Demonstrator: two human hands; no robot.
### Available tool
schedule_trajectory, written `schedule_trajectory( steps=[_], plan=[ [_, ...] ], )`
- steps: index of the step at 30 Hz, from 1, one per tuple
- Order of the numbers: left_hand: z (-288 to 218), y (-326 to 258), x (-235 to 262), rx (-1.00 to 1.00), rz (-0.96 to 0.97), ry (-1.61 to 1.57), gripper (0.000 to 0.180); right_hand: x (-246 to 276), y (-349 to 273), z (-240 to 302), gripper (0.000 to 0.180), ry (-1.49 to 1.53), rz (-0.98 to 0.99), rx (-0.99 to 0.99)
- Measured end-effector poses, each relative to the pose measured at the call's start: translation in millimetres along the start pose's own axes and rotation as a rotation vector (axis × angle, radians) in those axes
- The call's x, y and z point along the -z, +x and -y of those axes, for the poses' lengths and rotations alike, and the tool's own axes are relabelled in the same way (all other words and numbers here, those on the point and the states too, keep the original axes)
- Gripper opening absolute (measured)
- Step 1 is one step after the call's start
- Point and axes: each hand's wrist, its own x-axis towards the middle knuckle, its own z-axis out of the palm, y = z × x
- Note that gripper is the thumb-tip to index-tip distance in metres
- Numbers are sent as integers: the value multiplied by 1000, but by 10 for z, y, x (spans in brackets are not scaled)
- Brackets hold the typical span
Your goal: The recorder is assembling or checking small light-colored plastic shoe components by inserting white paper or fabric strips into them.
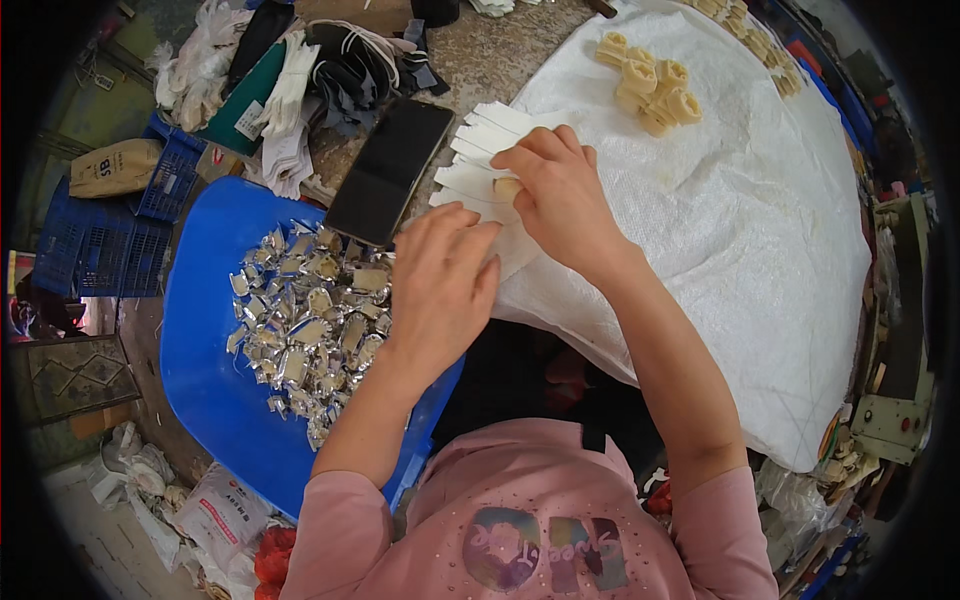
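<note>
The right hand (562, 195) pinches a cream piece (508, 188). The left hand (438, 278), grip unclear, might nudge the phone (390, 170) into the bin (198, 310).

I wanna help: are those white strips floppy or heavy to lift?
The strips probably bend easily, since they look thin. They're likely light, being narrow and flat. Pushed, they might shift, as their ends fan apart.

Right hand (562, 200) pinches a small beige piece (507, 188) over white strips (490, 150); left hand (440, 280) just beside, fingers bent. Beige rolls (655, 85) clustered on white woven sheet (720, 240). Black phone (390, 170) between strips and blue tub (203, 390) — the latter holding silvery pieces (300, 335).
</note>
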Motion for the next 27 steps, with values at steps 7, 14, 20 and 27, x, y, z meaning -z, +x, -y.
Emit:
schedule_trajectory(
  steps=[7,14,20,27],
  plan=[
    [60,-3,-106,-30,124,107,35,-209,304,154,40,-33,228,31],
    [96,-25,-94,-14,107,81,35,-289,243,110,20,202,144,51],
    [91,-4,-92,21,138,116,38,205,30,-135,16,1019,-27,-293],
    [53,4,-145,-32,147,102,38,423,-298,-282,22,1390,-593,-437]
  ],
)
